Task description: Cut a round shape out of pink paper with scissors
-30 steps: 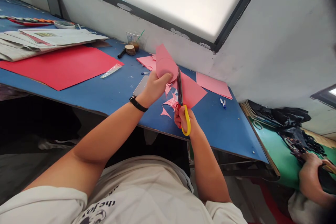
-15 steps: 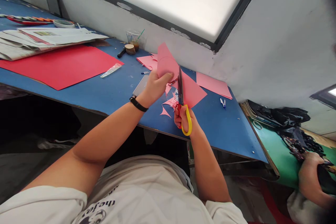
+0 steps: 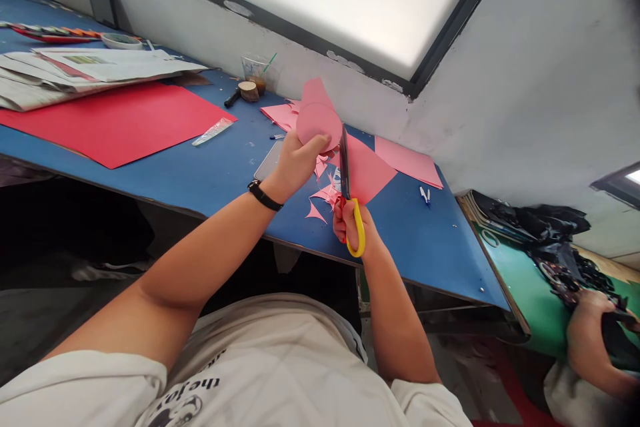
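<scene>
My left hand (image 3: 299, 155) pinches a piece of pink paper (image 3: 317, 117), thumb on top, with a rounded edge toward the blades. In my right hand (image 3: 351, 223) are scissors (image 3: 359, 230) with a yellow and a red handle. Their dark blades point away from me and lie along the right edge of the held paper. Beneath and beside the blades a pink sheet (image 3: 373, 170) rests on the blue table (image 3: 400, 233). Small pink paper scraps (image 3: 316, 211) are scattered below my hands.
Red paper (image 3: 135, 123) lies left under newspapers (image 3: 85, 73). Behind are a plastic cup (image 3: 254, 70) and a wood slice (image 3: 248, 91). A pink sheet (image 3: 407, 160) and a blue-white pen-like item (image 3: 425, 195) lie right. Another person's arm (image 3: 590, 340) is at a green table (image 3: 543, 320).
The held pink paper has turned slightly, its rounded face now showing more toward me. The scissors stay at its right edge; both hands have barely moved.
</scene>
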Demonstrator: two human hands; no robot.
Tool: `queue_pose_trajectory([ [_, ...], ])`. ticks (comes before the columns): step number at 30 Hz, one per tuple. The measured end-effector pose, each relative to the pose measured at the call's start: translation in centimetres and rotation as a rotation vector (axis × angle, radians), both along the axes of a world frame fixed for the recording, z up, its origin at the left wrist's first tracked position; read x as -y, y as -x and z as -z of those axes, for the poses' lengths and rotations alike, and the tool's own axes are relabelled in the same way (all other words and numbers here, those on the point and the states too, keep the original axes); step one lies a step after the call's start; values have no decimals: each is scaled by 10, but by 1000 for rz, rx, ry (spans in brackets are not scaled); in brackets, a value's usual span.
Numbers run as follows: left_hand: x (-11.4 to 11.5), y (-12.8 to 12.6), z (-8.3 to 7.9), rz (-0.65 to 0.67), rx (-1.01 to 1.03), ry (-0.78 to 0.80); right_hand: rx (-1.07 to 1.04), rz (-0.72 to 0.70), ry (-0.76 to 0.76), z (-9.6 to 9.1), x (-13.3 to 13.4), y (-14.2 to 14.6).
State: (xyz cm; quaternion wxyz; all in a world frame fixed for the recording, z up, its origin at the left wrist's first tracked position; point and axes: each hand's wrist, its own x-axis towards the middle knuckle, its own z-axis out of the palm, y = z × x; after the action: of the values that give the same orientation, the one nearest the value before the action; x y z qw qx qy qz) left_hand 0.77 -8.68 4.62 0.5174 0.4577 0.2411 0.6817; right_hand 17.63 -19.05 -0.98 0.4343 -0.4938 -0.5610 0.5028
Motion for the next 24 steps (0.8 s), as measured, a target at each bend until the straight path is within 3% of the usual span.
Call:
queue_pose_trajectory([
  [24, -10, -2, 9, -50, -7, -108, -2, 27, 4, -1, 0, 1],
])
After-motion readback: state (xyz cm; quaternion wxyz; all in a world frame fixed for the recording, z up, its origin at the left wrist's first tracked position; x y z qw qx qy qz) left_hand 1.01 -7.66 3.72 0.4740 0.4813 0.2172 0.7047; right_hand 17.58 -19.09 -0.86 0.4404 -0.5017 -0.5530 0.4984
